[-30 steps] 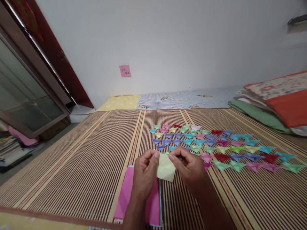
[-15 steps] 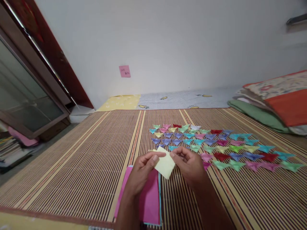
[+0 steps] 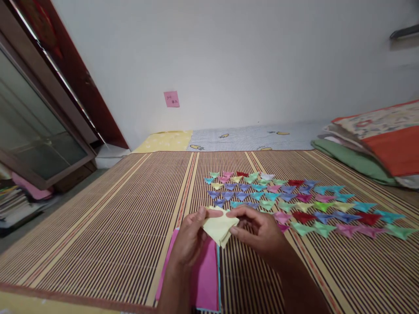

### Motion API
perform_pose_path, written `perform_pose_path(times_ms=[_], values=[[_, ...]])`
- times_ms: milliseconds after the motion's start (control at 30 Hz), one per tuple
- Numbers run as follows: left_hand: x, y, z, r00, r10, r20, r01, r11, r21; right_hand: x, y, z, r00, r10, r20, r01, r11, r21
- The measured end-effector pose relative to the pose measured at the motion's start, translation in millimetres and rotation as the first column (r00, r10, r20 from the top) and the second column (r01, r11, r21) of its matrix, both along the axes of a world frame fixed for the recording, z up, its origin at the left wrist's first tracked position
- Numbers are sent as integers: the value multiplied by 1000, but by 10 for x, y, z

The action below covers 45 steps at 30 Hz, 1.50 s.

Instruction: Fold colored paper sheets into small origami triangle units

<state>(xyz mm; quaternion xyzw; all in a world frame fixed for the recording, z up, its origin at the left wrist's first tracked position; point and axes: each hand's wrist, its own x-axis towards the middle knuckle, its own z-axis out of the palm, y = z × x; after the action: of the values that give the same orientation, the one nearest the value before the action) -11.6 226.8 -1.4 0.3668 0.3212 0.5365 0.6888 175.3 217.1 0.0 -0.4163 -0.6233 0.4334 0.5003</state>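
Note:
A pale yellow folded paper point(image 3: 218, 229) is held between my hands above the mat, its lower corner pointing down with several layers showing. My left hand point(image 3: 193, 233) pinches its left side, index finger lying along the upper edge. On the right side, my right hand point(image 3: 258, 226) grips the paper between thumb and index finger. Under my left forearm lies a stack of coloured paper point(image 3: 206, 279), magenta on top with a blue edge showing. Rows of small folded paper pieces point(image 3: 304, 207) in many colours spread out beyond and to the right of my hands.
A striped bamboo mat point(image 3: 124, 226) lies under everything. Folded bedding point(image 3: 386, 139) is piled at the right. A pink note point(image 3: 171, 99) sticks to the white wall point(image 3: 245, 61). At the left are a glass-fronted cabinet point(image 3: 36, 117) and a pile of books point(image 3: 15, 203).
The yellow paper has gone from a flat diamond to a wider triangular shape with its layers parted. My right fingers have shifted along its right side.

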Motion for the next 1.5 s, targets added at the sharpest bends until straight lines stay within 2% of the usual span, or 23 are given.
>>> perform_pose_path(times_ms=[333, 467, 667, 867, 1100, 1333, 1500], values=[[-55, 35, -135, 995, -92, -48, 96, 991, 95, -114, 39, -33, 992, -117, -44, 118, 993, 17], [-76, 45, -139, 991, -71, -110, 84, 989, 124, -132, 64, -84, 988, -139, -74, 141, 990, 18], [-62, 33, -114, 994, -64, -88, 75, 988, 133, -124, 61, -91, 995, -41, -93, 51, 993, 111], [-39, 49, -137, 996, 39, -84, -26, 989, 145, -131, 63, -98, 971, -208, -115, 229, 950, 211], [-48, 46, -104, 979, 106, -175, -79, 985, 155, -126, 76, -98, 996, -80, -42, 86, 983, 164], [65, 4, -46, 973, 133, -186, -104, 982, 155, -205, 63, -101, 985, -169, -33, 172, 973, 154], [111, 5, -77, 940, 219, -262, -175, 968, 181, -294, 36, -135, 975, -220, -28, 221, 975, 31]])
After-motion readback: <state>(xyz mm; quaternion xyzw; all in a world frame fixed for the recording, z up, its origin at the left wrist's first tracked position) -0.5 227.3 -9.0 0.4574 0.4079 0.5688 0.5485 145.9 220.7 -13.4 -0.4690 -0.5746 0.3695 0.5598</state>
